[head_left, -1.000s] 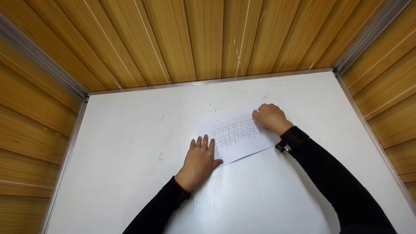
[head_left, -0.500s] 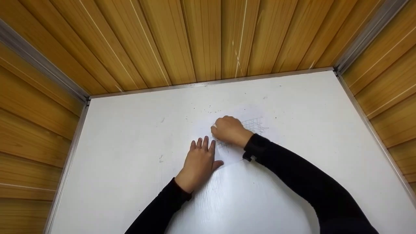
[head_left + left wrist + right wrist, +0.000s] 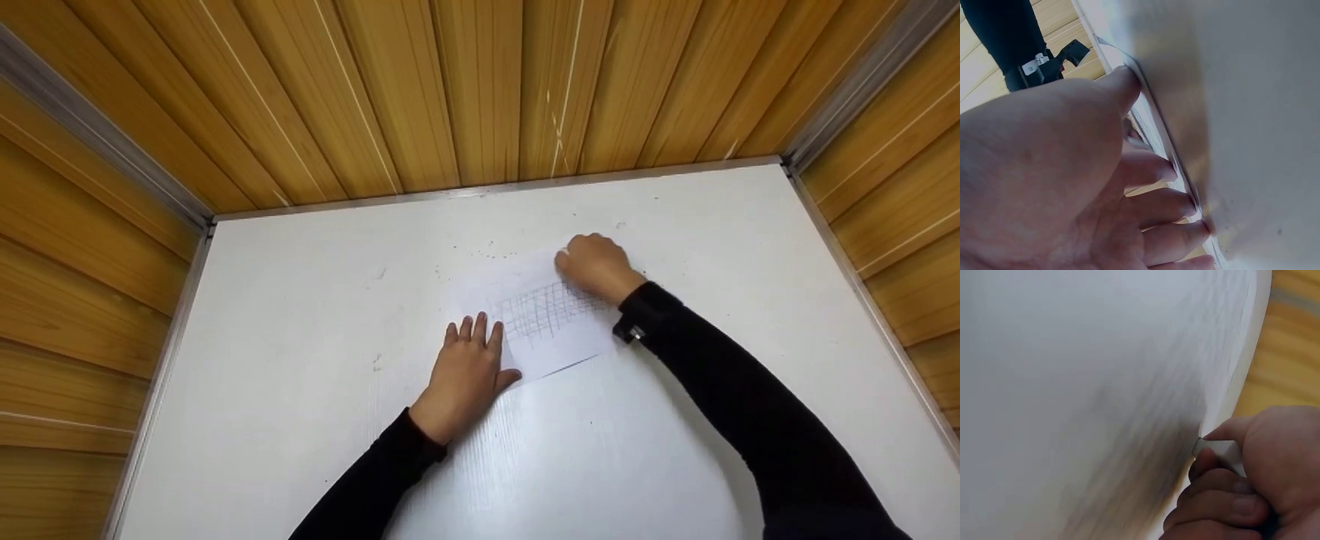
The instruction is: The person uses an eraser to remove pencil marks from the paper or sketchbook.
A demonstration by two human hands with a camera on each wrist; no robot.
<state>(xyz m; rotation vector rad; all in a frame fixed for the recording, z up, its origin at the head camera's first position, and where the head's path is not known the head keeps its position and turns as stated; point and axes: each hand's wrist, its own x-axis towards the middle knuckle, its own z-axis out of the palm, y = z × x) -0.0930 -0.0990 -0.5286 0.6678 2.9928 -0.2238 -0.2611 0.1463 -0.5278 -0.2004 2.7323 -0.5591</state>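
A sheet of white paper [image 3: 555,352] with a pencil-drawn grid [image 3: 536,311] lies on the white table. My left hand [image 3: 461,382] rests on the sheet's left end, fingers spread and thumb out to the side. In the left wrist view the fingertips [image 3: 1182,208] touch the paper. At the sheet's far right part, my right hand [image 3: 600,266] pinches a small white eraser [image 3: 1221,453] between thumb and curled fingers. The eraser's end is at the paper surface, its edge dark. The right hand covers the grid's upper right end.
Small dark specks [image 3: 491,255] are scattered on the table [image 3: 300,300] beyond the paper. Yellow wood-grain panels [image 3: 480,90] rise along the back and both sides, with metal strips at the table's edges.
My right hand swept left across the grid close to the left hand, then moved back toward the upper right with the eraser. My left hand has stayed in place on the paper.
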